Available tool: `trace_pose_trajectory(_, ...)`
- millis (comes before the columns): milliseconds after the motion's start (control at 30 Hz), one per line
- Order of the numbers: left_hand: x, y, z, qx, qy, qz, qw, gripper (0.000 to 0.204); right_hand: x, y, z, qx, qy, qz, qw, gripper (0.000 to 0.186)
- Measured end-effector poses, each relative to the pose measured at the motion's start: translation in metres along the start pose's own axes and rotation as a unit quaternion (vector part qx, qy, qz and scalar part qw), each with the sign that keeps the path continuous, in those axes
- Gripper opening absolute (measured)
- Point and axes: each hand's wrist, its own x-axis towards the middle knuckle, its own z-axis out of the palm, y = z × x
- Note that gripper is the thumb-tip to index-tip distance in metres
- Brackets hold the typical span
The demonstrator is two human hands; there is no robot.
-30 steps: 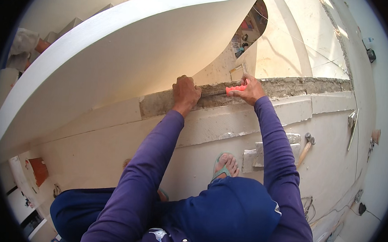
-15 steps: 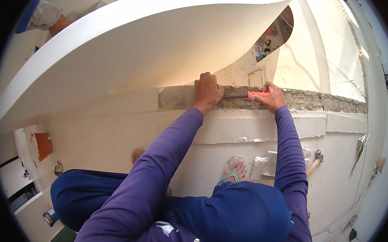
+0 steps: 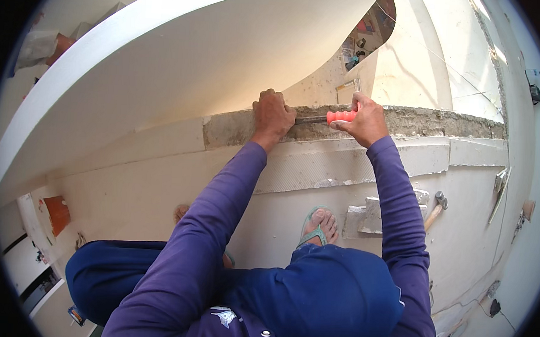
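Note:
Across the rough strip of bare mortar (image 3: 223,128) in front of me lies a tool with a red ribbed handle (image 3: 340,116) and a dark metal bar (image 3: 312,119). Its exact kind does not show. My right hand (image 3: 369,120) grips the red handle from the right. My left hand (image 3: 274,114) is closed over the bar's left end, hiding its tip. Both hands sit over the strip. Along its near side runs a pale tile strip with a ribbed face (image 3: 319,165), broken along its near edge.
Broken tile pieces (image 3: 372,216) and a wooden-handled hammer (image 3: 437,209) lie by my right arm. Beyond the strip rises a curved white wall (image 3: 184,60) with an opening onto a lower space. My sandalled foot (image 3: 319,226) is on the pale floor. An orange bucket-like object (image 3: 56,214) stands left.
The view has shifted slightly, so the strip and both hands appear higher and further left. Both hands keep the same grip on the red-handled tool.

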Motion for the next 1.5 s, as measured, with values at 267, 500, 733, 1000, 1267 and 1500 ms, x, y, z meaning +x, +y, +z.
trace_pose_trajectory(267,0.003,0.017,-0.018,-0.013,-0.113,-0.034,0.993,0.022,0.026,0.06,0.018,0.042,-0.067,0.03,0.996,0.063)
trace_pose_trajectory(500,-0.001,0.012,-0.019,-0.012,-0.094,-0.029,0.995,0.022,0.01,0.005,0.0,0.002,-0.025,0.033,0.999,0.057)
trace_pose_trajectory(733,-0.001,0.009,-0.018,0.01,-0.09,-0.041,0.995,0.022,-0.023,-0.033,0.001,-0.029,0.042,0.015,0.999,0.053)
trace_pose_trajectory(1000,-0.004,0.008,-0.006,-0.038,-0.021,0.006,0.999,0.015,0.018,0.045,0.024,0.008,-0.074,-0.024,0.997,0.058)
trace_pose_trajectory(1267,0.0,0.007,-0.009,-0.002,-0.072,-0.002,0.997,0.024,-0.003,0.033,0.027,0.02,-0.034,0.002,0.999,0.06)
trace_pose_trajectory(1500,0.003,0.009,-0.009,0.031,-0.088,-0.011,0.996,0.026,-0.032,-0.02,0.01,0.0,0.029,-0.019,0.999,0.058)
